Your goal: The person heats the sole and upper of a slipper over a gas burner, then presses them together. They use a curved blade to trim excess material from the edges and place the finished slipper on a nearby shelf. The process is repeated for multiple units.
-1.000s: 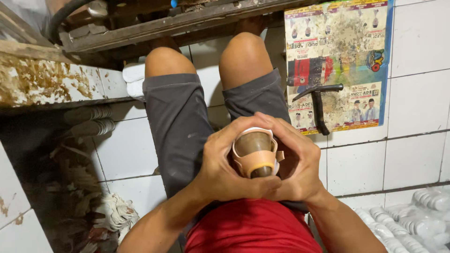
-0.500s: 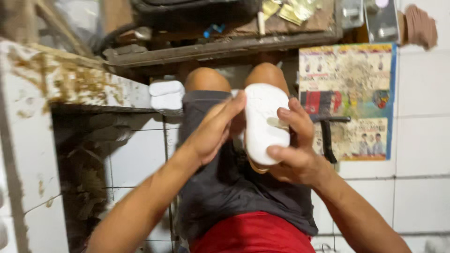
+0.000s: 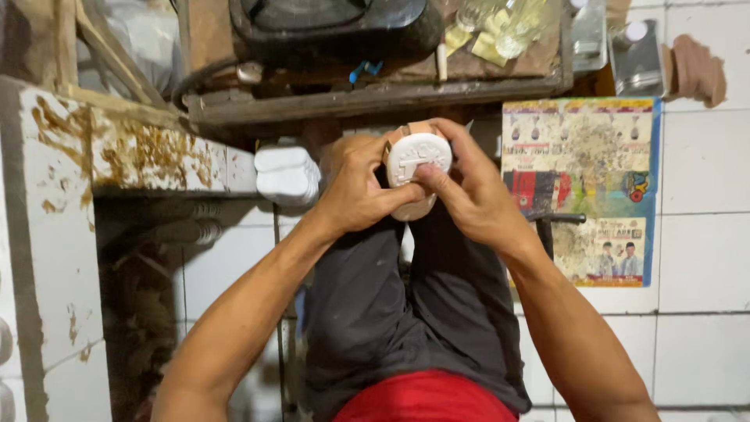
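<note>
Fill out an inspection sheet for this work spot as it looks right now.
Surface: white tiled floor, partly covered by a colourful printed sheet.
Job's things: a small shoe with white sole and tan upper, sole facing the camera.
Clutter: a dark handled tool lying on the sheet; another white sole beside the knee.
Grippers: left hand and right hand both clasp the shoe, fingers pressing its sole.
Cables: nothing seen.
Surroundings: stained white ledge, rough wooden shelf with a dark basin and metal cans.
</note>
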### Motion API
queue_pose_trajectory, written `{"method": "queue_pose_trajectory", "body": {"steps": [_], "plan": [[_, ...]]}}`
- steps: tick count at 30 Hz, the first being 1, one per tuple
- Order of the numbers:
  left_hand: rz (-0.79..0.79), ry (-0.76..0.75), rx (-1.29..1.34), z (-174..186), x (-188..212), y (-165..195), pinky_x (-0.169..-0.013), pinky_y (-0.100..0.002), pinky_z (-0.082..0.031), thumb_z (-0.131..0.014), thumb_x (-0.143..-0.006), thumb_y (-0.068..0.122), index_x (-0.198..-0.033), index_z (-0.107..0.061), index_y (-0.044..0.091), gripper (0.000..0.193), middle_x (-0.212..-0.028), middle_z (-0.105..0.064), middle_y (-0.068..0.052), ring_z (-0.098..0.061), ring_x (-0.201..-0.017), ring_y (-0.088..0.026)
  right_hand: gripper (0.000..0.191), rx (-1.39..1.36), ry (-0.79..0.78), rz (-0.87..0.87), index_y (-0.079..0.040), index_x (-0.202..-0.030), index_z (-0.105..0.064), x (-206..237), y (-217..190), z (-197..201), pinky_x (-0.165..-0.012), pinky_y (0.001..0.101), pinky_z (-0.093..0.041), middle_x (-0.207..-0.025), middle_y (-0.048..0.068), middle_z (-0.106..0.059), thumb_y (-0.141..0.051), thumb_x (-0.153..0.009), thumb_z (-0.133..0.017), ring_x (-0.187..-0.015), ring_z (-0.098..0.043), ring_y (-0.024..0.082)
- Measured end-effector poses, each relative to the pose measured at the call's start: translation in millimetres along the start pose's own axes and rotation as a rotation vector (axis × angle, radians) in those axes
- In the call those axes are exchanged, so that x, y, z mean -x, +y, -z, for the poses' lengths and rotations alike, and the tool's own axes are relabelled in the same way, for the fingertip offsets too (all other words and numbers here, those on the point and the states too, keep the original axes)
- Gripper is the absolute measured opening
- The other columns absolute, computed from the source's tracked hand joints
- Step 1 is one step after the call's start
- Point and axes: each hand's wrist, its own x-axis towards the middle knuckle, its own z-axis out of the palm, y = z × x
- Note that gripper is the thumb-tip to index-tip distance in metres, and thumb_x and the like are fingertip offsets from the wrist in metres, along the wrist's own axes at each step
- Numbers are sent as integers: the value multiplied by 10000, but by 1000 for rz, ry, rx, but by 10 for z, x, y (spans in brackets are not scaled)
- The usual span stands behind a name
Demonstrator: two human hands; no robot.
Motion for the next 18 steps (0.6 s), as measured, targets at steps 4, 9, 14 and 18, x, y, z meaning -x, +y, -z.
{"method": "queue_pose_trajectory", "body": {"steps": [4, 9, 14, 18], "plan": [[22, -168, 272, 53, 26, -182, -993, -280, -514, -742, -943, 165, -1358, -577, -8, 479, -1188, -692, -61, -630, -1103, -113, 501, 101, 119, 62, 9, -1463, -485, 47, 89, -6, -1037, 288, -511, -1291, 69, -648, -99, -1011, -673, -1194, -617, 133], [144, -90, 259, -10, 106, -247, -877, -286, -529, -600, -1060, 261, -1219, -678, 4, 312, -1035, -723, -67, -652, -967, -115, 460, 261, 109, 178, 10, -1433, -513, 114, 4, -73, -1052, 283, -484, -1267, 93, -643, -98, -1024, -693, -1184, -605, 169], [43, -126, -56, -13, 129, -177, -798, -304, -537, -652, -997, 278, -1150, -677, -12, 329, -959, -722, -141, -694, -857, -189, 484, 311, -2, 310, 41, -1481, -375, 155, -190, -17, -1117, 334, -376, -1396, 183, -516, -63, -1041, -549, -1314, -492, 246], [-106, -222, -87, 78, 144, -94, -898, -357, -544, -666, -1036, 315, -1278, -617, -38, 431, -1124, -708, -183, -701, -1007, -278, 404, 263, -97, 133, -2, -1445, -442, 251, -233, 68, -1072, 313, -444, -1336, 145, -570, -92, -1063, -537, -1248, -562, 198]]}}
